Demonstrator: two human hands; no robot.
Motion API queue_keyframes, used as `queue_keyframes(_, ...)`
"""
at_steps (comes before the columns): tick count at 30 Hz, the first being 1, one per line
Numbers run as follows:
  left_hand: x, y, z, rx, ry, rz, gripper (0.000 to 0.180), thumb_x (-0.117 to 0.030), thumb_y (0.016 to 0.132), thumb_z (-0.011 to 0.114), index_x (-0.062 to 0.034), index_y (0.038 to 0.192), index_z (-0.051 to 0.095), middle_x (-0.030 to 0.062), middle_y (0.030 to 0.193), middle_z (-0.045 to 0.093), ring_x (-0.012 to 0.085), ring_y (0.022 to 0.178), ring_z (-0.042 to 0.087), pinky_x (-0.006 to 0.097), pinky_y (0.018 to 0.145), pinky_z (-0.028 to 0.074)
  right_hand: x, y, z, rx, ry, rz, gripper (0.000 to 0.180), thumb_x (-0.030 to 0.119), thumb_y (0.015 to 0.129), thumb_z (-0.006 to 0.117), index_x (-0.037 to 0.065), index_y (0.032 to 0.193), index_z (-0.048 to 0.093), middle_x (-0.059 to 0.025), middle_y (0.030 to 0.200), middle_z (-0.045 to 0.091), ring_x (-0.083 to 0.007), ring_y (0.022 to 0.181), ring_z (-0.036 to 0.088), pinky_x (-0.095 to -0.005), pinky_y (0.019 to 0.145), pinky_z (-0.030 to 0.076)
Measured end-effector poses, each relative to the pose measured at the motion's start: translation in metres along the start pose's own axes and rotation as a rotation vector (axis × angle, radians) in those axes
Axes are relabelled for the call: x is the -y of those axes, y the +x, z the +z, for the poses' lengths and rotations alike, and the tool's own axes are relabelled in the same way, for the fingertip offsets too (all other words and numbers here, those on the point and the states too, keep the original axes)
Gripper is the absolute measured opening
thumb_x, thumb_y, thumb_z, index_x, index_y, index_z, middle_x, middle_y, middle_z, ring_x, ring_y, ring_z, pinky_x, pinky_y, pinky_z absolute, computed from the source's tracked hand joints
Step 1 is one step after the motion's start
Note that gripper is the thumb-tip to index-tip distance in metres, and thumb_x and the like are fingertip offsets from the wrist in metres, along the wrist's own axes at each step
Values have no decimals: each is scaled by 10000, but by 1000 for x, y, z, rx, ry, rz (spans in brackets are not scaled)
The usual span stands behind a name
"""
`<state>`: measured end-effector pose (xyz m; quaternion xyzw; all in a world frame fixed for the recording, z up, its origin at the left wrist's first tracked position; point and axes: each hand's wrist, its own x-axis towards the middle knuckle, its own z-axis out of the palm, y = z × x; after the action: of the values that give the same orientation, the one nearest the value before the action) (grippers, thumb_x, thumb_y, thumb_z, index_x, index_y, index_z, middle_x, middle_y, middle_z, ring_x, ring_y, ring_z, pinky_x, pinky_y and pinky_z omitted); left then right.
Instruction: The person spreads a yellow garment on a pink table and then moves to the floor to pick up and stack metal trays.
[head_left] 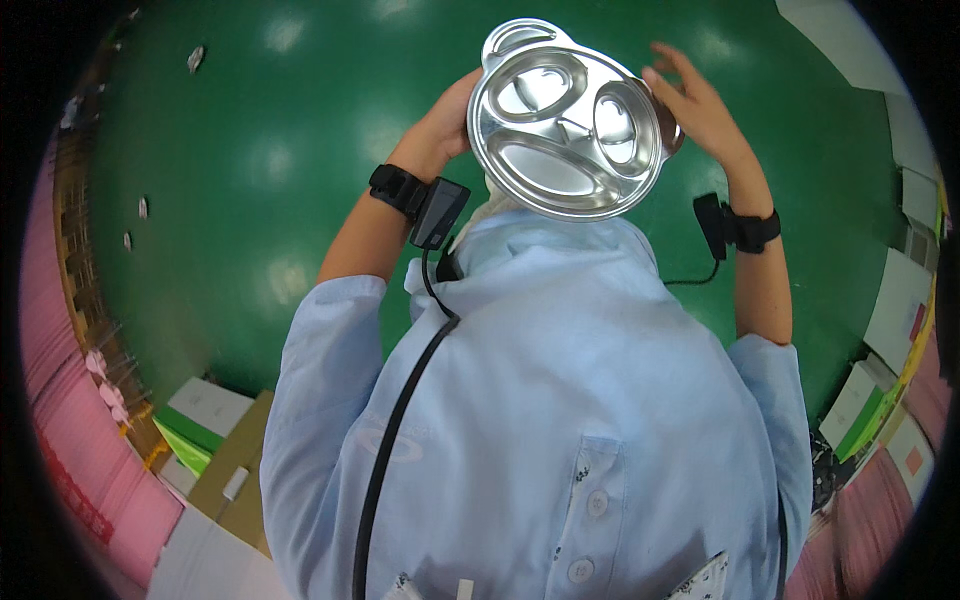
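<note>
A shiny steel divided plate (592,168) with rounded ear-like lobes is held up in front of my body, its hollowed compartments facing me. My left hand (452,116) grips the plate's left edge, with most of its fingers hidden behind the metal. Beside the right edge is my right hand (697,108), slightly blurred, its fingers apart and stretched toward the rim. Whether its thumb touches the plate I cannot tell. No food or other object shows in the compartments.
Green floor (280,140) spreads beyond my arms. Boxes (215,405) stand at the lower left, and more boxes (890,310) line the right side. Black wrist devices (438,213) with cables sit on both forearms. A few small scraps (196,60) lie on the floor at left.
</note>
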<state>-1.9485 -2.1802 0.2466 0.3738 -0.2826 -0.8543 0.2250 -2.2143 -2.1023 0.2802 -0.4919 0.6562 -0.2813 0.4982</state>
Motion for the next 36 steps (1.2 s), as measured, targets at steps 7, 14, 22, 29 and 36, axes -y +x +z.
queue_keyframes(7,-27,9,16,13,-194,-170,693,-551,816,365,47,1165,383,182,1094,506,240,968,535,344,784,485,-12,6,8,-121,290,58,303,330,819,544,47,924,567,57,504,444,-18,383,345,-166,355,239)
queue_keyframes(14,-56,25,-32,-119,2,7,527,-11,551,447,58,1073,428,157,989,530,261,871,553,351,777,483,-25,48,-32,-277,435,-48,435,382,856,451,44,1129,462,-85,984,559,-145,875,551,-260,704,447)
queue_keyframes(22,-114,13,-131,-510,-221,215,353,-55,572,442,25,909,512,123,898,550,247,811,542,378,746,475,-70,103,-133,-512,322,159,466,379,843,472,27,1149,455,-111,1088,529,-205,1024,497,-326,852,393)
queue_keyframes(29,-170,11,-142,-608,-310,505,381,-41,610,431,10,978,512,139,1021,544,303,943,518,452,869,407,-25,187,-151,-358,307,-26,437,355,845,472,28,1135,472,-99,1073,539,-191,985,520,-308,833,405)
queue_keyframes(36,-179,6,-167,-575,-367,492,462,-43,592,418,8,1046,486,144,1056,518,311,962,499,469,857,402,-24,212,-138,-290,320,-4,384,315,844,482,43,1115,485,-94,1062,542,-185,972,523,-297,819,412)
